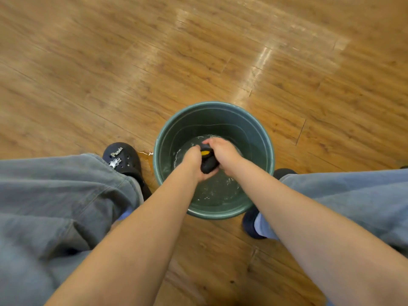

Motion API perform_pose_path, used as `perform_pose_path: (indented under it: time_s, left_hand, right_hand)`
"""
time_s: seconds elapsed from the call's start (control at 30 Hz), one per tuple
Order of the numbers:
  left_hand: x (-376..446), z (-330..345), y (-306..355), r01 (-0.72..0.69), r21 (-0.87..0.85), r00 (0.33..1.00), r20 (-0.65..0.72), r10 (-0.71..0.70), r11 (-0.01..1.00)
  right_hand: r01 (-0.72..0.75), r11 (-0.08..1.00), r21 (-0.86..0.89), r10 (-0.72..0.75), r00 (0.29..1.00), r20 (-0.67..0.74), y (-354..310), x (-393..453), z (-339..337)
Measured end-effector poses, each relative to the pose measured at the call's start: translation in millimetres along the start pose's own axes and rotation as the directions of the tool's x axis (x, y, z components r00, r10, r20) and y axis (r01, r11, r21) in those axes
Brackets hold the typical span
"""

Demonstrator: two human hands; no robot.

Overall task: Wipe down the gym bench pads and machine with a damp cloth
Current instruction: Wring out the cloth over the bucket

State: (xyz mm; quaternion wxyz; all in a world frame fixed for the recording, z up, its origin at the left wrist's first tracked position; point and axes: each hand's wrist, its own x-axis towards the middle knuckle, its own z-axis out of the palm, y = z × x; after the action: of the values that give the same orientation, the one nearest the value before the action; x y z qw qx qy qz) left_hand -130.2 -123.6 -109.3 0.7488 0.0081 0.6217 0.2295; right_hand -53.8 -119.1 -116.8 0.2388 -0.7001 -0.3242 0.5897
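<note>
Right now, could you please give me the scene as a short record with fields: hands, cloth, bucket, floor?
left hand: left hand grips the dark cloth
right hand: right hand grips the same cloth from the other side
cloth: bunched, dark with a yellow patch, held above the water
bucket: green bucket, shallow water inside
floor: wooden floor, small puddle left of the bucket
footwear: black clog beside the puddle
</note>
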Motion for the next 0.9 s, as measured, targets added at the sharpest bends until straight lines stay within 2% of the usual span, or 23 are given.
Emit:
perform_pose_path:
  time_s: [0.07,0.17,0.23,0.33,0.43,0.47,0.53,0.6,0.67,0.73,0.8,0.9]
  left_hand:
    - [-1.0,3.9,2.8,-0.129,-0.104,0.992,-0.002,0.130,0.986]
    - [-0.8,7.1,5.6,-0.289,-0.043,0.957,-0.025,0.288,0.956]
    - [-5.6,11.9,3.9,-0.286,0.091,0.956,-0.043,0.291,0.954]
    - [-0.7,13.8,-2.8,-0.219,0.295,0.956,-0.128,0.266,0.930]
    - [10.9,7.3,-7.4,-0.222,0.436,0.920,-0.201,0.335,0.872]
    - [11.2,3.8,-6.5,-0.229,0.556,0.887,-0.218,0.407,0.799]
    - [11.9,-2.0,-4.9,-0.234,0.791,0.803,-0.171,0.571,0.566]
    - [13.0,-5.0,-4.6,-0.245,0.894,0.750,-0.069,0.658,0.374]
    - [13.6,-5.7,-7.3,-0.226,0.952,0.707,0.014,0.707,0.208]
    - [15.5,-6.0,-9.4,-0.205,0.978,0.677,0.117,0.727,0.034]
    - [15.4,-4.5,-10.5,-0.187,0.974,0.652,0.222,0.725,-0.130]
    - [9.2,1.2,-10.4,-0.146,0.936,0.647,0.335,0.685,-0.319]
  right_hand:
    - [0.222,0.938,-0.267,-0.236,0.972,-0.020,-4.7,-7.0,10.9]
    - [0.342,0.801,-0.492,-0.392,0.920,0.000,-4.9,-11.2,13.6]
    - [0.352,0.798,-0.490,-0.403,0.915,0.001,-1.9,-10.2,3.5]
    - [0.262,0.920,-0.292,-0.291,0.955,-0.060,0.0,-9.3,-6.5]
    - [0.144,0.939,-0.314,-0.200,0.968,-0.153,5.5,-9.2,0.8]
    - [0.115,0.944,-0.310,-0.175,0.970,-0.171,8.1,-9.0,3.7]
    - [0.056,0.956,-0.289,-0.111,0.978,-0.178,10.8,-9.6,7.5]
    - [-0.039,0.963,-0.268,-0.003,0.988,-0.152,10.4,-8.7,8.1]
    - [-0.163,0.962,-0.218,0.138,0.983,-0.122,11.2,-8.9,6.7]
    - [-0.309,0.947,-0.089,0.303,0.950,-0.072,11.4,-12.8,4.5]
    - [-0.384,0.921,-0.058,0.384,0.923,-0.010,14.5,-14.6,2.3]
    - [-0.456,0.889,0.043,0.453,0.889,0.061,8.1,-18.0,-5.9]
